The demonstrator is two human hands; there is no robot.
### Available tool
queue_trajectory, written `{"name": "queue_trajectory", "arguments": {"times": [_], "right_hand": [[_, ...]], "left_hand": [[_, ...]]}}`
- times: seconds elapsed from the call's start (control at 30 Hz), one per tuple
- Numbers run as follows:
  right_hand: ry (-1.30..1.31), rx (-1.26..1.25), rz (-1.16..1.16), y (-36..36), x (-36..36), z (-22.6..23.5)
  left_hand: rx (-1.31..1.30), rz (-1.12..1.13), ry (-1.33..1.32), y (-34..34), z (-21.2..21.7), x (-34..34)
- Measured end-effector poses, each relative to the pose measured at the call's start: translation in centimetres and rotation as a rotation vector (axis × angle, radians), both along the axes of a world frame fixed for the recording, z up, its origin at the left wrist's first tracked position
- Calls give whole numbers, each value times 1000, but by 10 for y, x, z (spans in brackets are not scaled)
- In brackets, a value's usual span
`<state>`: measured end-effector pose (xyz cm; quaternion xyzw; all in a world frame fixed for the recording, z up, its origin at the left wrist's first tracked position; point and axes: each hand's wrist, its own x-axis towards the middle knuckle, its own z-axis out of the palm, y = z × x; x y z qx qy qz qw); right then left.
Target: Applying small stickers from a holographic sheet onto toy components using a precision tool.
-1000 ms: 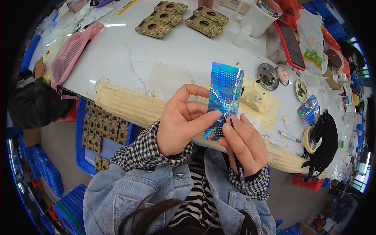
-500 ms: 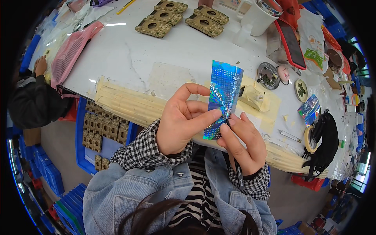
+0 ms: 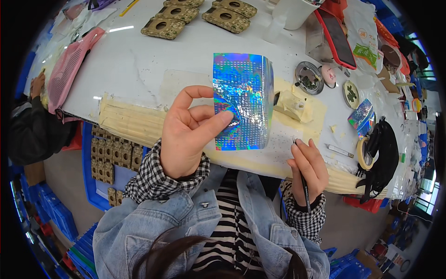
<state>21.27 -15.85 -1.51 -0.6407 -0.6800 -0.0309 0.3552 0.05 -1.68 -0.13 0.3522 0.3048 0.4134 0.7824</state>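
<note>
A shiny blue holographic sheet of small stickers (image 3: 246,100) is pinched at its left edge by my left hand (image 3: 186,135), thumb in front and fingers behind. The sheet stands raised over the table's near edge, its right side curling. To the right, apart from the sheet, my right hand (image 3: 310,169) grips slim black tweezers (image 3: 305,188), their tips pointing up past the fingertips. Anything between the tips is too small to make out. Beyond that hand sits a block wrapped in cream masking tape (image 3: 292,108).
Camouflage-painted toy tank hulls (image 3: 162,27) lie at the far side. Below left, a blue crate (image 3: 88,172) holds several more. At right are a glass dish (image 3: 309,77), a red-cased phone (image 3: 335,39), a tape roll (image 3: 367,153) and a black bag (image 3: 385,153). Another person's hand (image 3: 37,86) is far left.
My right hand has moved away from the sheet to the right with the tweezers. My left hand has shifted left, and the sheet now faces me more broadly.
</note>
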Motion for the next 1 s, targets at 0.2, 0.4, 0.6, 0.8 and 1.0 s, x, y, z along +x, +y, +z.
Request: {"name": "queue_trajectory", "arguments": {"times": [0.2, 0.4, 0.6, 0.8, 1.0], "right_hand": [[-96, -90, -42, -7, 6, -8], [-99, -70, -48, 0, 6, -12], [-138, -90, -34, 7, 6, -11], [-212, -159, -28, 13, 6, -2], [-144, -217, -4, 16, 7, 2]], "left_hand": [[-3, 14, -6, 0, -1, 3], [-6, 39, -7, -1, 0, 0], [-6, 41, -16, -1, -1, -1], [-9, 39, -13, 0, 0, -2], [-10, 55, -8, -1, 0, 0]]}}
